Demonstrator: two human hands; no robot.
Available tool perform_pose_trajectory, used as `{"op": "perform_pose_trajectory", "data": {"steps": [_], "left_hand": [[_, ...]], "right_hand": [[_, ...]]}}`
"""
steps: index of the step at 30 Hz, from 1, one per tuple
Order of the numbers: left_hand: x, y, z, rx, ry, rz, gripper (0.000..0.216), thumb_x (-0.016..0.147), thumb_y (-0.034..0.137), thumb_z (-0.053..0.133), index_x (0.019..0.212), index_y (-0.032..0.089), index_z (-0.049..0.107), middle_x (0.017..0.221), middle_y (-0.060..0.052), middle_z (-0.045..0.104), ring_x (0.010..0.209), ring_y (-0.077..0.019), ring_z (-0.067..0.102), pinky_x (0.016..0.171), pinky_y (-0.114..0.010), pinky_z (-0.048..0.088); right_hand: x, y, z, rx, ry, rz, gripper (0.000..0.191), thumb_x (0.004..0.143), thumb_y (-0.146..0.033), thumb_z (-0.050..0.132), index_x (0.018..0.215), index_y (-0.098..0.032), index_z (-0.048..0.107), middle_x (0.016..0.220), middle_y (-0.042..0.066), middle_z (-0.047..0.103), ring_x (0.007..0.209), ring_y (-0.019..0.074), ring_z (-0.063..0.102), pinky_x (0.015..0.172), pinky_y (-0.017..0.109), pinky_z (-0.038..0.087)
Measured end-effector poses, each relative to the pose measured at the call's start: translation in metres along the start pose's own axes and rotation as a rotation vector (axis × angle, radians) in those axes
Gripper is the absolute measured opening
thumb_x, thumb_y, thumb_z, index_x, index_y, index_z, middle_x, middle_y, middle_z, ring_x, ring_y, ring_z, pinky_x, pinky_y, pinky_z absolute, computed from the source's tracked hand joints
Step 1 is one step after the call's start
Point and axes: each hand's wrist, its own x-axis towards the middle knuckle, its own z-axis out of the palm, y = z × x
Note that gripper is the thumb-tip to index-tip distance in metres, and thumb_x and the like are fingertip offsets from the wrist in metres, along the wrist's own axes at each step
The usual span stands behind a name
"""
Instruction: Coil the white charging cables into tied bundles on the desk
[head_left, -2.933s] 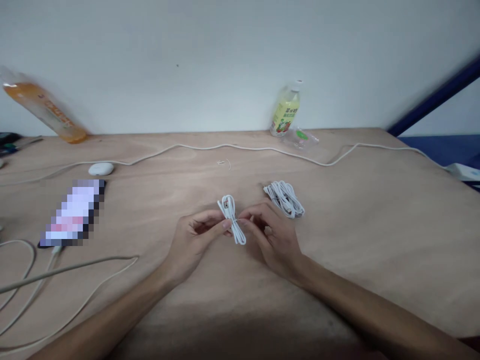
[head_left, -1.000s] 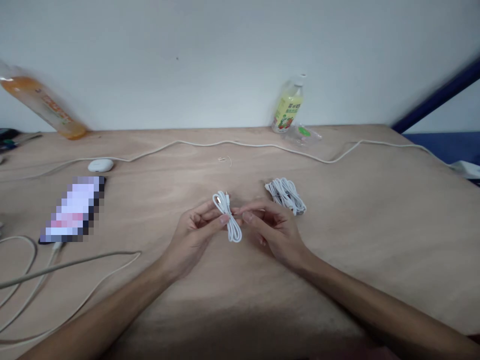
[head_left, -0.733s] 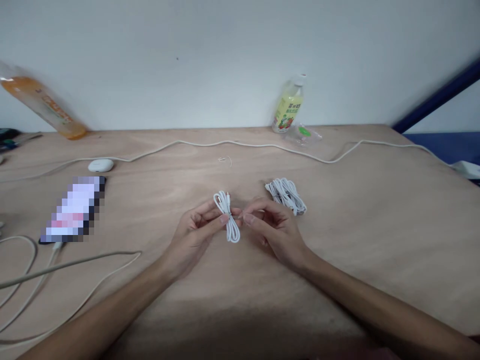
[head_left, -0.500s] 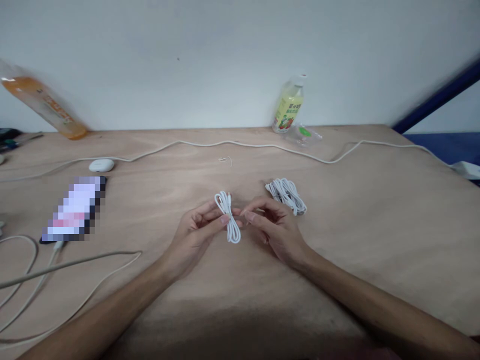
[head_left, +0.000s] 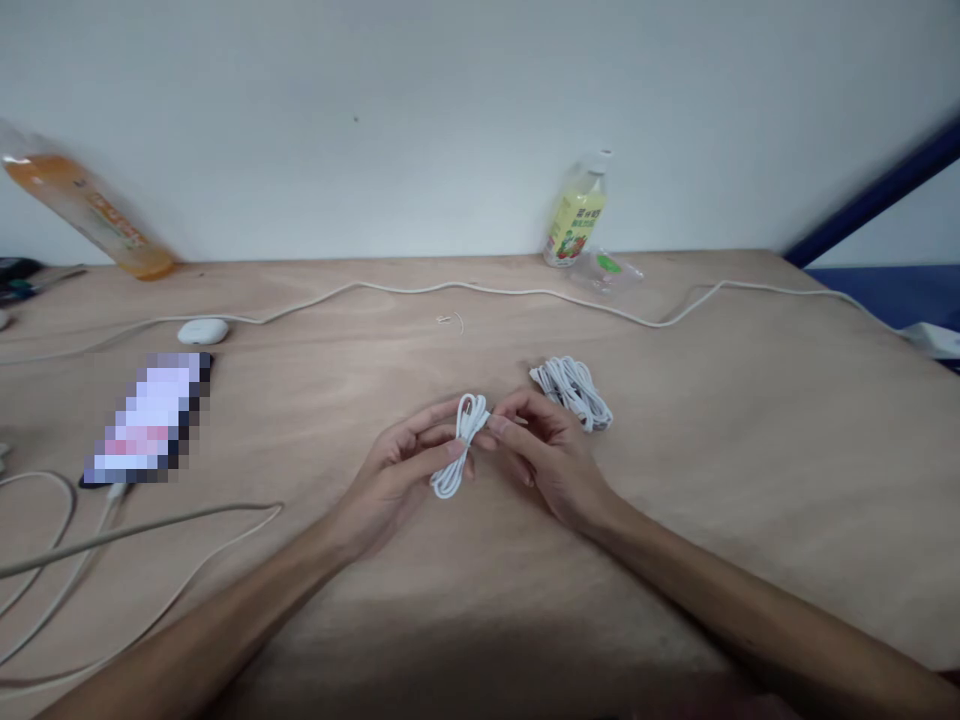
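A white cable, wound into a small bundle and pinched in at its middle, is in my left hand. The left thumb presses on its near side and the fingers support it from behind. A metal plug tip shows near the top loops. My right hand is beside the bundle, thumb and forefinger pinched together at its upper right, by a cable end. What lies between those fingertips is too small to make out. Just behind the right hand, a larger bundle of white cables lies on the table.
Small thin pale strips lie farther back. A long white cord crosses the table. At left are a phone with a plugged-in cable and a white case. An orange bottle and a yellow-labelled bottle stand by the wall.
The small cable bundle has turned clockwise, its top now leaning right toward my right fingertips. Both hands have stayed nearly in place.
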Motion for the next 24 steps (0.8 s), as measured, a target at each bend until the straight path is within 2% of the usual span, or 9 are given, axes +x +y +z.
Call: {"op": "perform_pose_trajectory", "data": {"steps": [4, 8, 11, 13, 14, 17, 19, 24], "left_hand": [[0.001, 0.000, 0.001, -0.007, -0.006, 0.005, 0.039, 0.090, 0.028, 0.088, 0.128, 0.021, 0.084, 0.102, -0.010, 0.083, 0.077, -0.0145, 0.062, 0.074, -0.030, 0.045], [-0.001, 0.001, 0.002, -0.003, -0.011, 0.011, 0.040, 0.092, 0.029, 0.084, 0.131, 0.020, 0.082, 0.098, -0.011, 0.082, 0.070, -0.0127, 0.054, 0.071, -0.030, 0.039], [-0.003, 0.002, 0.003, 0.038, -0.040, 0.000, 0.045, 0.094, 0.030, 0.082, 0.137, 0.020, 0.078, 0.096, -0.009, 0.080, 0.067, -0.0116, 0.051, 0.068, -0.031, 0.037], [-0.005, 0.001, 0.003, 0.073, -0.059, -0.017, 0.050, 0.094, 0.032, 0.083, 0.141, 0.022, 0.075, 0.094, -0.007, 0.077, 0.067, -0.0116, 0.051, 0.065, -0.030, 0.035], [-0.006, 0.000, 0.004, 0.086, -0.065, -0.026, 0.053, 0.093, 0.033, 0.084, 0.144, 0.023, 0.073, 0.094, -0.006, 0.076, 0.067, -0.0112, 0.050, 0.064, -0.029, 0.034], [-0.008, -0.002, 0.005, 0.145, -0.066, -0.035, 0.064, 0.093, 0.037, 0.085, 0.152, 0.025, 0.065, 0.092, -0.004, 0.076, 0.063, -0.0095, 0.047, 0.061, -0.028, 0.033], [-0.008, -0.003, 0.007, 0.221, -0.051, -0.014, 0.067, 0.095, 0.039, 0.084, 0.156, 0.023, 0.060, 0.091, -0.003, 0.077, 0.062, -0.0093, 0.047, 0.061, -0.028, 0.036], [-0.006, 0.001, 0.010, 0.388, 0.009, 0.085, 0.050, 0.095, 0.044, 0.083, 0.135, 0.018, 0.070, 0.088, -0.002, 0.080, 0.063, -0.0119, 0.060, 0.068, -0.030, 0.049]], "right_hand": [[0.000, -0.001, 0.003, 0.022, -0.014, -0.004, 0.041, 0.090, -0.057, 0.084, 0.081, -0.023, 0.063, 0.060, -0.008, 0.053, 0.042, 0.0055, 0.034, 0.039, 0.022, 0.022], [-0.002, 0.001, 0.004, 0.082, -0.011, 0.026, 0.047, 0.093, -0.058, 0.082, 0.082, -0.026, 0.049, 0.054, -0.012, 0.044, 0.040, 0.0061, 0.030, 0.039, 0.020, 0.019], [-0.005, 0.000, 0.003, 0.124, -0.075, 0.054, 0.044, 0.097, -0.066, 0.075, 0.100, -0.029, 0.050, 0.060, -0.012, 0.053, 0.041, 0.0083, 0.033, 0.039, 0.020, 0.022], [-0.008, -0.002, 0.004, 0.069, -0.140, 0.033, 0.045, 0.098, -0.066, 0.072, 0.115, -0.029, 0.053, 0.066, -0.010, 0.059, 0.044, 0.0093, 0.036, 0.041, 0.022, 0.025], [-0.009, -0.004, 0.005, 0.011, -0.159, 0.008, 0.044, 0.099, -0.064, 0.073, 0.117, -0.028, 0.056, 0.068, -0.009, 0.060, 0.046, 0.0096, 0.038, 0.043, 0.022, 0.026], [-0.012, -0.007, 0.006, -0.173, -0.167, -0.056, 0.032, 0.102, -0.054, 0.072, 0.099, -0.023, 0.064, 0.066, -0.006, 0.057, 0.055, 0.0110, 0.044, 0.051, 0.025, 0.032], [-0.013, -0.007, 0.007, -0.227, -0.150, -0.074, 0.033, 0.104, -0.051, 0.070, 0.090, -0.023, 0.063, 0.066, -0.005, 0.057, 0.058, 0.0122, 0.047, 0.055, 0.026, 0.035], [-0.010, -0.006, 0.006, -0.247, -0.104, -0.110, 0.035, 0.103, -0.053, 0.071, 0.087, -0.023, 0.063, 0.069, -0.004, 0.059, 0.062, 0.0139, 0.052, 0.061, 0.028, 0.040]]}}
